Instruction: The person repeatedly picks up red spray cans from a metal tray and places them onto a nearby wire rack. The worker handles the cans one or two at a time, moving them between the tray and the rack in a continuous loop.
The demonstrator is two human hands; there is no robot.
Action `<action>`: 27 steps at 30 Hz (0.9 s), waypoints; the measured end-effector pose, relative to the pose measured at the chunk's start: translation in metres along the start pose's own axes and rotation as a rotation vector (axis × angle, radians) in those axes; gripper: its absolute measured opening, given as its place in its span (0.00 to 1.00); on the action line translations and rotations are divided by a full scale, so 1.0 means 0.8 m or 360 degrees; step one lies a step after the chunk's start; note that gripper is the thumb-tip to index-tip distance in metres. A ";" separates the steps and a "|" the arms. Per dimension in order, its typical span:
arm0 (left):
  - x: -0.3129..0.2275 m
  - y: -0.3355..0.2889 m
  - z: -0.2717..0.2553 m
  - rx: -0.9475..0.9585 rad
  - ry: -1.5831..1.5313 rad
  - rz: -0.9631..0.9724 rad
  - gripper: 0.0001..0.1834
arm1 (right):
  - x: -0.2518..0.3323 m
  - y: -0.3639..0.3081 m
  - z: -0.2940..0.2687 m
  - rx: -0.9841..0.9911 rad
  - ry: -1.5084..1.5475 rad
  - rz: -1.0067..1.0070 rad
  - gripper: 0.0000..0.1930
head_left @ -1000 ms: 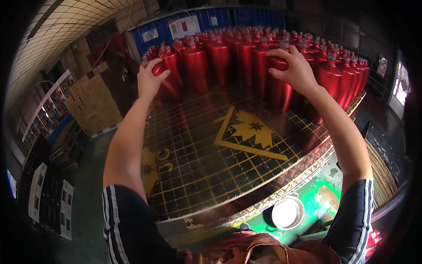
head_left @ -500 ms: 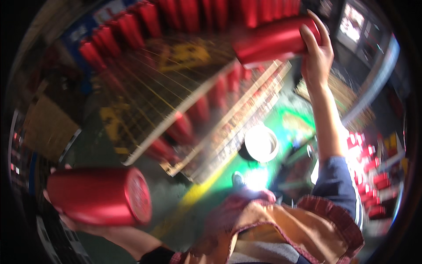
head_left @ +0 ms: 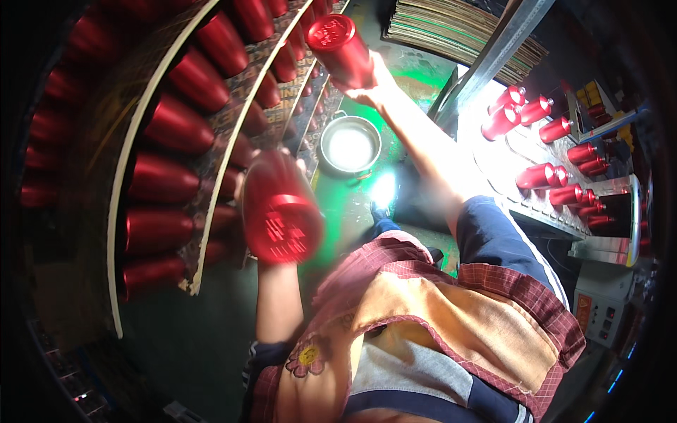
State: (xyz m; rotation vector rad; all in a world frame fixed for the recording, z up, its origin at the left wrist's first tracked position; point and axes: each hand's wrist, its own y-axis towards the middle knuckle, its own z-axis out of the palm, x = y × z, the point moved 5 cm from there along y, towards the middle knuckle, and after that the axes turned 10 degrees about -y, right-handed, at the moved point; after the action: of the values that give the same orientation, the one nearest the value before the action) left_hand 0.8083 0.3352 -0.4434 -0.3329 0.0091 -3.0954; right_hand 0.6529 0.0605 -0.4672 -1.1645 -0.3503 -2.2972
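Note:
A shiny red metal canister (head_left: 283,208), blurred by motion, is gripped in my left hand (head_left: 302,166). Its round, marked base faces me and hides most of that hand; only some fingertips show past its far end. Farther off, beside the shelf edge, my right hand (head_left: 372,83) is closed around another red canister (head_left: 344,55), tilted with its marked base up. Rows of similar red canisters (head_left: 166,176) stand on the tiered boards to the left, close to my left hand.
Wooden shelf boards (head_left: 199,254) curve along the left. A round metal pot (head_left: 350,144) sits on the green floor ahead. At right, several red canisters (head_left: 536,111) stand on a brightly lit machine (head_left: 501,166). A metal post (head_left: 486,56) slants before stacked flat sheets (head_left: 444,35).
My view has turned right, bringing the lit machine further in. My left hand's canister has come from the lower left toward the middle. Both hands keep their canisters.

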 end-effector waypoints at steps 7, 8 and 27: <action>-0.013 0.241 -0.164 -0.0341 -0.0356 -0.0322 0.30 | -0.069 0.080 -0.116 -0.0216 0.1005 0.0483 0.23; -0.010 0.262 -0.179 -0.0373 -0.0424 -0.0344 0.30 | -0.070 0.087 -0.127 -0.0228 0.1026 0.0523 0.24; -0.003 0.219 -0.294 -0.0444 -0.0124 -0.0857 0.31 | -0.029 -0.251 -0.211 -0.0636 0.0804 -0.0196 0.23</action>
State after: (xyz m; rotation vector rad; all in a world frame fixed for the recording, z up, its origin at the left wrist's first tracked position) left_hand 0.7654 0.1606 -0.6754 -0.5445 0.4208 -3.6125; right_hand 0.4376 0.1575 -0.5840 -0.6959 0.2426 -2.7442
